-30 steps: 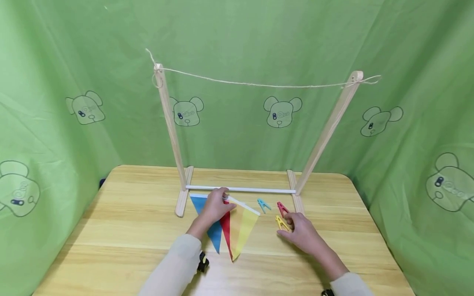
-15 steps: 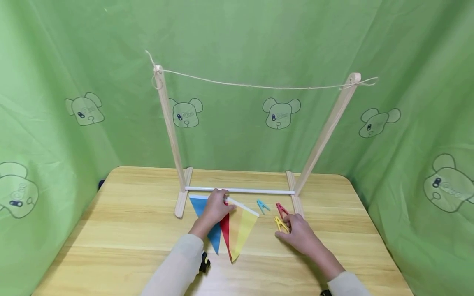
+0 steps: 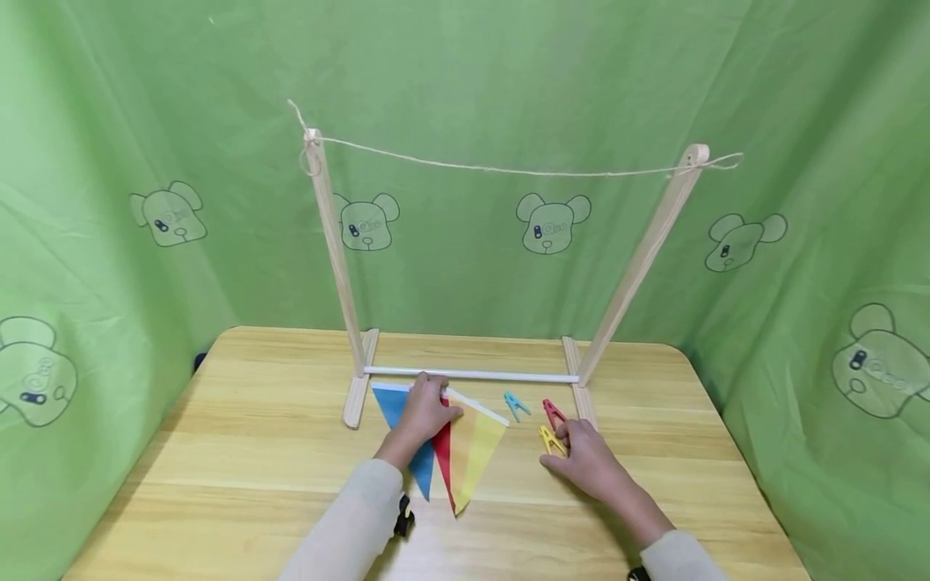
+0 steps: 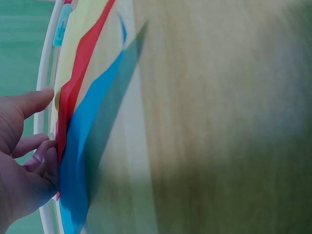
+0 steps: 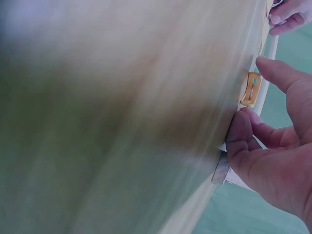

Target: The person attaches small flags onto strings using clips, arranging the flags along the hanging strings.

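Note:
My left hand (image 3: 425, 410) rests on the flags near their white top band, thumb held apart from the curled fingers. Blue (image 3: 390, 402), red (image 3: 441, 444) and yellow (image 3: 483, 444) pennants fan out beneath it; in the left wrist view the fingers touch the red pennant (image 4: 73, 83) beside the blue one (image 4: 80, 156). My right hand (image 3: 592, 461) is at the yellow clip (image 3: 550, 440), thumb and fingertips on either side with a gap, as the right wrist view shows around the yellow clip (image 5: 251, 89). A red clip (image 3: 554, 413) lies just behind it.
A blue clip (image 3: 517, 405) lies between the pennants and the other clips. Behind stands a wooden frame, with left post (image 3: 336, 250), right post (image 3: 645, 258), a white bottom rod (image 3: 501, 375) and a slack string (image 3: 465, 167) across its top. Green curtains surround the table (image 3: 218, 452).
The head view has shifted slightly. Both hands, the pennants and the clips have otherwise kept almost the same places.

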Demonstrator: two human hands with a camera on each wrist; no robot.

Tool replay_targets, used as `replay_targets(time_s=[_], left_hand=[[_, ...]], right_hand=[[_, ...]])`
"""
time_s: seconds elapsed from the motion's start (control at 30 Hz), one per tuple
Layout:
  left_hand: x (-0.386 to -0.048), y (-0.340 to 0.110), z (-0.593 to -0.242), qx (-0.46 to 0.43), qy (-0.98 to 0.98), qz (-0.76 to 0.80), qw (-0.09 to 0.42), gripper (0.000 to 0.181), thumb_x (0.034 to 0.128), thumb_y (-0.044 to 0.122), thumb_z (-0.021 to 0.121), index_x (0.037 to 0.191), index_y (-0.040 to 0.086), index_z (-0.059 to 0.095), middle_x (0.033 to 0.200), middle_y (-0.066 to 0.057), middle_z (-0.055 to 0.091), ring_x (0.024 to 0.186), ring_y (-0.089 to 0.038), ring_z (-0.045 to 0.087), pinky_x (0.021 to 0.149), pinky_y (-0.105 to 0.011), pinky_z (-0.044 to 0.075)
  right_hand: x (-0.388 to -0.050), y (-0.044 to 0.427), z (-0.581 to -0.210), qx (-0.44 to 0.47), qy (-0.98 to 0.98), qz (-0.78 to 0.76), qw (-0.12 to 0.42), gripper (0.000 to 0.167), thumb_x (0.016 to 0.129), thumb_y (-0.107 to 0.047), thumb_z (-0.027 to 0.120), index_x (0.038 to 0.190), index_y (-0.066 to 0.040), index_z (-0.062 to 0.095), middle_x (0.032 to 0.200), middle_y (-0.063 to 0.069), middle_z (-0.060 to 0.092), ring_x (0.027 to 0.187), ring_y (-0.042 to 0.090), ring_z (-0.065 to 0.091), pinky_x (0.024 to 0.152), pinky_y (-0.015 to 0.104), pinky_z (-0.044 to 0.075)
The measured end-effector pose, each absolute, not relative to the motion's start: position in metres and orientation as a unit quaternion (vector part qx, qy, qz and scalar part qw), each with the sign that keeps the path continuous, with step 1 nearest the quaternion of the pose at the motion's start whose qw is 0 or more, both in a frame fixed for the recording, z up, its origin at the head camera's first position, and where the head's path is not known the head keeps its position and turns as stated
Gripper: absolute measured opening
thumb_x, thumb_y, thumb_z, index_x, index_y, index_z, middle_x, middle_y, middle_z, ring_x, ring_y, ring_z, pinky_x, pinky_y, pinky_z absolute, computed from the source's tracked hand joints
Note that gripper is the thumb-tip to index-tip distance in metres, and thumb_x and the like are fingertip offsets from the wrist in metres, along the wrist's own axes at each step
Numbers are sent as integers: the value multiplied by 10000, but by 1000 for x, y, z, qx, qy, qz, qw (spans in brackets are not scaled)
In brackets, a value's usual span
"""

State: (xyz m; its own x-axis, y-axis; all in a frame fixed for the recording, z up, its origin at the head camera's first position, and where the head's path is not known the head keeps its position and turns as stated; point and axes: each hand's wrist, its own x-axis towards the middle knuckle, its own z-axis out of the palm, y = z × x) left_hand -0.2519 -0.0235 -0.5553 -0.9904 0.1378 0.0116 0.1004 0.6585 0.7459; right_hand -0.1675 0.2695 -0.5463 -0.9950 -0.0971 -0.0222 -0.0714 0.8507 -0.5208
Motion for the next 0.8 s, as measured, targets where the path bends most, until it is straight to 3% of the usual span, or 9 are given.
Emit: replay_targets(time_s=[0.57,0.8], left_hand=[[-255,-20,-558,91,931,354,-3,549,786,188,908,1247,-17,692,1148,-184,564,983,-287,565,893,-435,546],[-256,-20,-557,82,925,370,-7,549,751,176,929,1203,-27,693,1155,-183,587,1027,-321,608,961,-462,545]], right_hand=[[-169,269,-546,-53,963,-264,8,389,778,-185,900,989,0,630,875,64,526,766,171,479,647,295,430],[-170,269,-545,-54,962,-266,10,391,773,-193,907,980,-6,632,868,59,529,769,165,471,641,288,423]])
